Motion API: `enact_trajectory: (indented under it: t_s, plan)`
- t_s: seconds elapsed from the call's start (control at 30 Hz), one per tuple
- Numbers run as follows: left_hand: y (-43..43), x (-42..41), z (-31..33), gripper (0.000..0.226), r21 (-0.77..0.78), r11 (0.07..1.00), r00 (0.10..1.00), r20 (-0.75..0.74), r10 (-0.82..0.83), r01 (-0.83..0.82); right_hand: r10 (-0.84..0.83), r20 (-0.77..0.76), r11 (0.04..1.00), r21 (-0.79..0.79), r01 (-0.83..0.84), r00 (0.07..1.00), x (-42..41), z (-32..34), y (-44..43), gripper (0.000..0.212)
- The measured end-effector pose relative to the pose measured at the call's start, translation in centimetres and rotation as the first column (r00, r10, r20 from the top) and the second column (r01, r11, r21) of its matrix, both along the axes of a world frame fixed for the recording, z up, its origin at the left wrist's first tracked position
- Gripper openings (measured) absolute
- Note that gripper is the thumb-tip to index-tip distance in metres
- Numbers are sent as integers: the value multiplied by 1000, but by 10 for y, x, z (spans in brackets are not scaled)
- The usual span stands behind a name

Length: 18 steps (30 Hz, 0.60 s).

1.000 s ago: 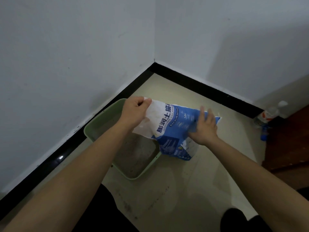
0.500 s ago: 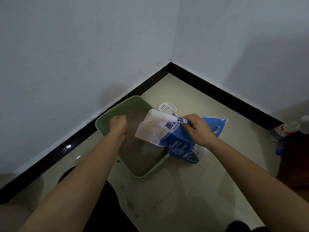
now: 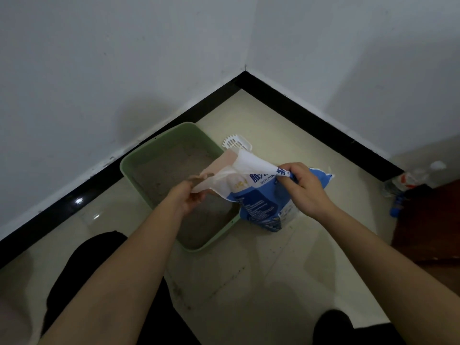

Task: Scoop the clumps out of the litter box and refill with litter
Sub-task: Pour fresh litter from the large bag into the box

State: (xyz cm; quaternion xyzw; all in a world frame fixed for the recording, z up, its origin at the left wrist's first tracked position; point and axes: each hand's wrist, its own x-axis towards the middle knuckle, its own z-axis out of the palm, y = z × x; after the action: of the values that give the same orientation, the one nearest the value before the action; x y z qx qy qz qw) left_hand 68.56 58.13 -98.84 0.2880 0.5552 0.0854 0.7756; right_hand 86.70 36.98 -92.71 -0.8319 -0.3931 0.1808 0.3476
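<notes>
Hands, nearest: the left hand [image 3: 193, 199] has its fingers curled, pinching the pale mouth flap of the litter bag [image 3: 261, 202]. The right hand [image 3: 307, 189] grips the bag's printed top edge, fingers closed on it. The bag stands on the floor just beside the right side of the green litter box [image 3: 139, 158], its mouth leaning over the box. No litter is seen falling. The box holds a thin grey layer; clumps cannot be made out. The white scoop [image 3: 236, 143] lies on the floor beyond, unheld. Assessment: scooping appears finished; the refill is at bag-opening, with pouring outstanding.
</notes>
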Motion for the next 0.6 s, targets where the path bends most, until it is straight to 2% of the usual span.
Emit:
enact_trajectory:
  t_s: [0.07,0.17,0.23,0.33,0.47,0.6]
  plan:
    - [1,3,1,27,73,997,998,-55,-14,18,-2,43,1000,-14,2,999,7,0,0,13]
    - [1,9,5,13,202,979,997,-73,20,-5,33,67,999,-21,-32,997,18,-1,6,33]
    - [-2,13,15,17,276,961,998,-64,12,6,46,45,999,4,-47,998,22,-2,11,42]
    - [-15,17,41,14,364,924,985,-161,-62,117,50,14,999,-4,-50,999,25,0,14,35]
    - [-37,17,78,19,399,880,950,-272,-155,258,42,62,992,-120,-34,997,28,19,5,24]
    - [-57,15,122,21,392,859,918,-344,-196,330,-182,-2,963,-202,178,983,37,58,-11,27]
